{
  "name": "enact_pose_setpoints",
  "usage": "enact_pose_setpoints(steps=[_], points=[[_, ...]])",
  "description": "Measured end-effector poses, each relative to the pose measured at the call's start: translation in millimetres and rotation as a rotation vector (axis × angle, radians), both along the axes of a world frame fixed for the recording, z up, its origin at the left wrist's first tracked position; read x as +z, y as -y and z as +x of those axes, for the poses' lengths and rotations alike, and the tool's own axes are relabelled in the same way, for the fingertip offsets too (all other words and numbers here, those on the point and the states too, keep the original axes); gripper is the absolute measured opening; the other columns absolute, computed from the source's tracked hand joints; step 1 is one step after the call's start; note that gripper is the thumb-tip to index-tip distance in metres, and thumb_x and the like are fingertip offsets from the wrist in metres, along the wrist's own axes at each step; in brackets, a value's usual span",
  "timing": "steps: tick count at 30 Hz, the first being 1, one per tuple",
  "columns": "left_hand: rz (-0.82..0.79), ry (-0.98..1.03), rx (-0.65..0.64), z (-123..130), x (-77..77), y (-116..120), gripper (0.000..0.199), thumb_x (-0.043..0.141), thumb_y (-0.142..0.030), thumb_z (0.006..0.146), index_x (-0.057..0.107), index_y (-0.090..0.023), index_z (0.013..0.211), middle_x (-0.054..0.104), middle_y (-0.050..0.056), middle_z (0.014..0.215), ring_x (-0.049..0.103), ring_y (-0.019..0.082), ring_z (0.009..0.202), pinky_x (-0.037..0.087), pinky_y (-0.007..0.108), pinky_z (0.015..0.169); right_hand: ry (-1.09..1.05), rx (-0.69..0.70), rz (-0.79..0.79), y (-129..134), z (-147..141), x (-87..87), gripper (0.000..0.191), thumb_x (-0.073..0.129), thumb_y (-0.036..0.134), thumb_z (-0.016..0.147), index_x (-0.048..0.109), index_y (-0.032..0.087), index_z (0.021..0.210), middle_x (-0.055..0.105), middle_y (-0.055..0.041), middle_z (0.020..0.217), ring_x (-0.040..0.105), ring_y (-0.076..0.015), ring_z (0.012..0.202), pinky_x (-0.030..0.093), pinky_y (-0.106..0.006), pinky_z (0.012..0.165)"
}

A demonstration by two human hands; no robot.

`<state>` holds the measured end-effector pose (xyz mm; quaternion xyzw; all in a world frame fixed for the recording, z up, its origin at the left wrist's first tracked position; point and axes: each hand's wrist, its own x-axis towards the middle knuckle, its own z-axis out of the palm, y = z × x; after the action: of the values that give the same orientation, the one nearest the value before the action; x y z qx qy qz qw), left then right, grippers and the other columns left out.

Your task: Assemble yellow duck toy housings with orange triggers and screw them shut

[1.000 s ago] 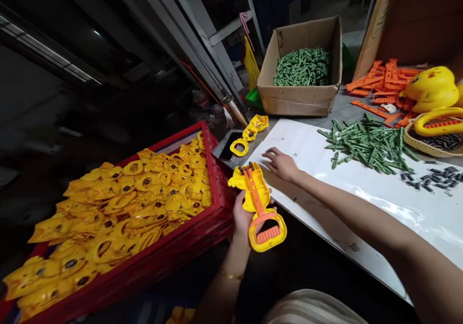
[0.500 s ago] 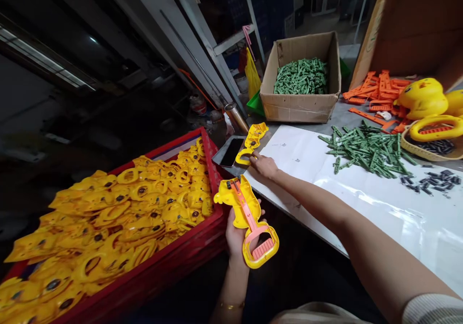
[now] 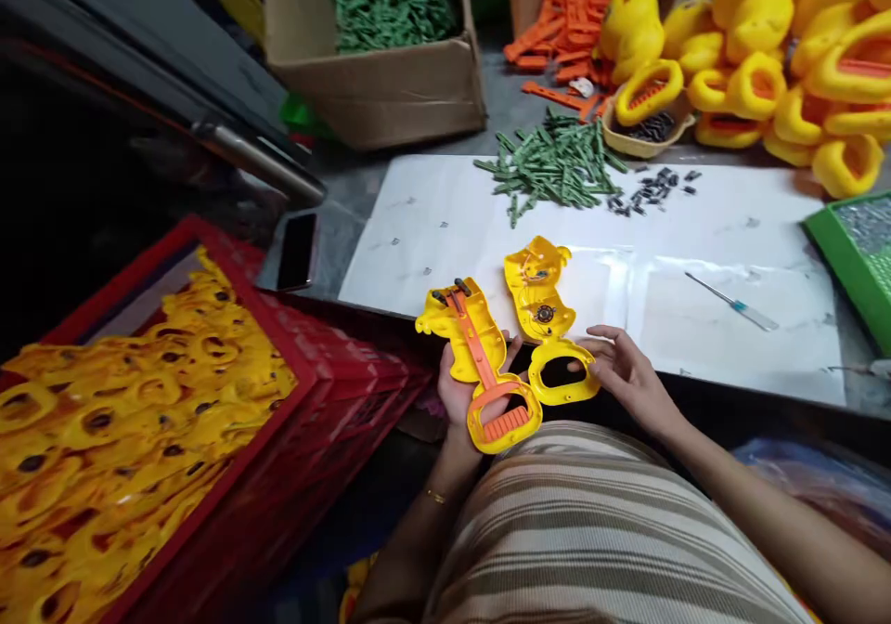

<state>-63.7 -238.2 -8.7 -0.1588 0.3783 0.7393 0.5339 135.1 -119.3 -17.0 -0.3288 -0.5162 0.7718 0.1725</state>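
My left hand (image 3: pixel 459 392) is closed round a yellow toy shell half (image 3: pixel 463 345), open side up. Inside that half lie an orange lever (image 3: pixel 480 350) with a ribbed trigger and small dark parts at its top end. My right hand (image 3: pixel 626 373) grips a second yellow shell half (image 3: pixel 539 290) by its ring-shaped handle. A round dark part and thin wires show inside this second half. The two halves are side by side in front of my body, their handles close together; whether they touch I cannot tell.
Left stands a red crate (image 3: pixel 306 373) heaped with yellow shells. On the table are a phone (image 3: pixel 298 251), green strips (image 3: pixel 557 164), black small parts (image 3: pixel 654 188), a screwdriver (image 3: pixel 730 302) and a green tray (image 3: pixel 849 243). A cardboard box (image 3: pixel 390 95) and assembled yellow toys (image 3: pixel 758 30) stand behind.
My right hand has brought the second shell half from beside the phone to next to the one in my left hand. The view has turned right, showing more of the table.
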Motion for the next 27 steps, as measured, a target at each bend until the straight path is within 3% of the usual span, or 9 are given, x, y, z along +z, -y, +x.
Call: enact_pose_setpoints(steps=[2,6,8,12,15,18,20,24,27], points=[[-0.049,0.029,-0.054,15.5,1.2,-1.6,0.054,0.050,-0.062,0.085,0.066,-0.024,0.119,0.074,0.010,0.104,0.067,0.034,0.109,0.049,0.062,0.096,0.052,-0.049,-0.135,14.0,11.8,1.1,0.051,0.069,0.042,0.084,0.049,0.025,0.127,0.067,-0.0050,0.107,0.068,-0.0152,0.084,0.055,-0.030,0.077],[-0.096,0.009,-0.149,26.2,12.6,-6.3,0.054,0.048,-0.061,0.087,0.066,-0.023,0.120,0.074,0.011,0.103,0.069,0.033,0.104,0.052,0.061,0.092,-0.034,0.062,-0.402,30.5,21.0,-1.1,0.034,0.069,0.046,0.081,0.068,0.016,0.096,0.064,-0.0003,0.074,0.053,-0.0096,0.055,0.045,-0.022,0.051],[-0.121,-0.026,-0.189,27.8,18.4,-11.2,0.054,0.047,-0.060,0.087,0.066,-0.021,0.120,0.074,0.013,0.104,0.069,0.033,0.102,0.053,0.060,0.090,-0.134,0.031,-0.531,34.5,24.0,-1.9,0.030,0.070,0.039,0.078,0.068,0.016,0.096,0.066,-0.0019,0.077,0.057,-0.0109,0.058,0.048,-0.023,0.056],[-0.150,-0.037,-0.277,32.8,22.8,-19.6,0.058,0.046,-0.061,0.086,0.067,-0.017,0.116,0.074,0.015,0.103,0.070,0.035,0.099,0.055,0.059,0.087,-0.239,-0.051,-0.719,39.1,37.4,0.7,0.042,0.064,0.025,0.073,0.060,0.020,0.114,0.070,-0.0103,0.111,0.069,-0.0233,0.097,0.053,-0.040,0.089],[-0.171,-0.011,-0.349,36.9,22.7,-18.7,0.061,0.047,-0.065,0.083,0.069,-0.015,0.110,0.074,0.017,0.101,0.069,0.036,0.099,0.054,0.058,0.088,-0.259,-0.075,-0.782,42.5,56.0,0.6,0.051,0.059,0.030,0.071,0.055,0.021,0.121,0.066,-0.0141,0.125,0.067,-0.0296,0.109,0.049,-0.052,0.096],[-0.215,0.009,-0.386,41.1,24.2,-14.0,0.063,0.046,-0.067,0.084,0.067,-0.017,0.117,0.074,0.015,0.101,0.069,0.035,0.099,0.053,0.058,0.091,-0.202,-0.099,-0.811,45.8,74.4,-5.1,0.060,0.039,0.058,0.080,0.057,0.019,0.121,0.064,-0.0176,0.126,0.063,-0.0335,0.116,0.047,-0.057,0.097],[-0.235,0.036,-0.404,44.8,27.2,-11.9,0.067,0.043,-0.069,0.085,0.064,-0.018,0.124,0.073,0.014,0.097,0.070,0.033,0.095,0.052,0.058,0.092,-0.121,-0.112,-0.787,47.1,82.2,-10.2,0.072,0.022,0.068,0.082,0.059,0.019,0.118,0.066,-0.0170,0.123,0.062,-0.0329,0.116,0.046,-0.057,0.097],[-0.245,0.073,-0.408,52.7,35.0,-13.4,0.075,0.040,-0.075,0.085,0.064,-0.015,0.124,0.071,0.013,0.087,0.069,0.033,0.096,0.052,0.057,0.093,-0.056,-0.158,-0.723,46.4,86.1,-17.4,0.063,0.025,0.063,0.082,0.065,0.022,0.108,0.069,-0.0142,0.115,0.063,-0.0327,0.111,0.047,-0.056,0.095],[-0.238,0.056,-0.421,54.6,37.6,-15.3,0.082,0.037,-0.082,0.081,0.064,-0.016,0.122,0.071,0.016,0.097,0.067,0.036,0.105,0.052,0.057,0.093,-0.063,-0.188,-0.729,43.8,85.1,-19.4,0.057,0.030,0.063,0.081,0.068,0.024,0.101,0.071,-0.0137,0.112,0.063,-0.0342,0.110,0.048,-0.056,0.093]])
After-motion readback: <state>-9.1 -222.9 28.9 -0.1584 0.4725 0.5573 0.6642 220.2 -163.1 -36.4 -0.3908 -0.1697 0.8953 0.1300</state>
